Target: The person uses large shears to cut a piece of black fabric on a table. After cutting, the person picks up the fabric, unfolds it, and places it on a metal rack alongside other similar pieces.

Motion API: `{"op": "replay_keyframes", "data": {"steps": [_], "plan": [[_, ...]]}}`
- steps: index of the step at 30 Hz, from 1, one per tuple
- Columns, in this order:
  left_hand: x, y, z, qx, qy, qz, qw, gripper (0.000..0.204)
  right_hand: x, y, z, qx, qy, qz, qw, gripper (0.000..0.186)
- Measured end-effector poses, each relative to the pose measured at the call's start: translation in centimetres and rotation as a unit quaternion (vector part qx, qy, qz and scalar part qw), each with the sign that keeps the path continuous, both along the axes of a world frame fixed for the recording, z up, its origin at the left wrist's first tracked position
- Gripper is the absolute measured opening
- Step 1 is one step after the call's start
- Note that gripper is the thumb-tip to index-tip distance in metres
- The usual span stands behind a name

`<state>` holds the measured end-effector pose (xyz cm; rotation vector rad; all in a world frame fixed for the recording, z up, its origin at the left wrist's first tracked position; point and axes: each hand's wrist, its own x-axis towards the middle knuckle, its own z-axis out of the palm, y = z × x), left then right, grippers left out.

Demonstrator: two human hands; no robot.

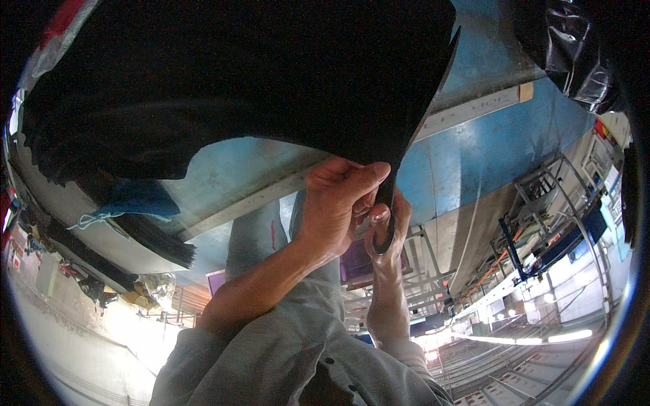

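Note:
A large sheet of black fabric (pixel 271 81) spreads over the far and left part of the blue table (pixel 497 145). Its near corner narrows to a strip that hangs toward me. My left hand (pixel 342 199) is closed on the edge of this corner, thumb on top and fingers curled beneath. Just to its right, my right hand (pixel 393 220) grips the same strip lower down, its thumb bent against the fabric. The strip's end curls round under the right thumb. Some fingertips of both hands are hidden behind the fabric.
A long pale flat bar (pixel 474 111) lies across the table, partly under the fabric. To the left sit stacked dark cloth pieces (pixel 152 237) with a blue cloth bundle (pixel 142 199) tied with string. Black plastic (pixel 579 57) is at far right; metal racks (pixel 555 196) stand beyond.

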<state>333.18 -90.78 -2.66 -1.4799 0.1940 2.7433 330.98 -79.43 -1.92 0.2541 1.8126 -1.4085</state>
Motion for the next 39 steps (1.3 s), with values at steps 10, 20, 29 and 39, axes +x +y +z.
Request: {"op": "replay_keyframes", "data": {"steps": [10, 20, 29, 39], "plan": [[-0.2, -0.4, 0.2, -0.015, -0.032, -0.032, 0.999, 0.027, 0.6, -0.5, -0.2, 0.005, 0.022, -0.024, 0.999, 0.066], [0.3, -0.5, -0.3, -0.003, 0.018, -0.007, 1.000, 0.010, 0.4, -0.9, -0.2, 0.023, 0.042, -0.020, 0.999, 0.063], [0.3, -0.7, -0.2, -0.005, 0.006, -0.009, 1.000, 0.013, 0.6, -1.3, 0.0, 0.027, 0.028, -0.040, 0.998, 0.065], [0.2, -0.7, -0.1, 0.010, -0.003, 0.003, 1.000, 0.013, 0.4, -1.4, 0.2, 0.024, 0.021, -0.047, 0.998, 0.059]]}}
